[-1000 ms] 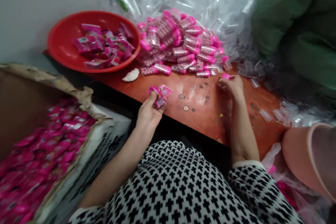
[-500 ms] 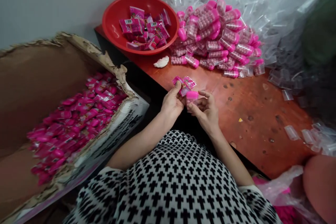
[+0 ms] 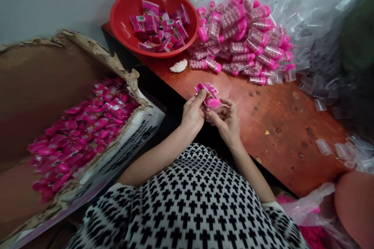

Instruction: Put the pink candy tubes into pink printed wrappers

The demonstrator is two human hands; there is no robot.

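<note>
My left hand [image 3: 194,112] pinches a pink printed candy wrapper [image 3: 210,88] between thumb and fingers, in front of my body near the table's edge. Close beside it, my right hand [image 3: 227,120] grips a small clear tube with a pink cap [image 3: 212,103], the cap end up against the wrapper. Whether the cap is inside the wrapper's mouth I cannot tell. Beyond my hands lies a heap of pink-capped tubes [image 3: 233,53] filled with pale pink beads. A red bowl [image 3: 124,42] holds several flat pink wrappers [image 3: 144,24].
On my left a torn cardboard box [image 3: 140,118] holds many wrapped pink packs [image 3: 87,124]. Clear empty tubes [image 3: 323,147] lie on the reddish table [image 3: 277,113] at right and pile up behind. A white lump [image 3: 179,66] sits below the bowl. A plastic bag [image 3: 314,202] is at lower right.
The pink-capped tube and the wrapper are closer together, with the wrapper now spread above and around the cap. Both hands stay in nearly the same place; the view has shifted slightly.
</note>
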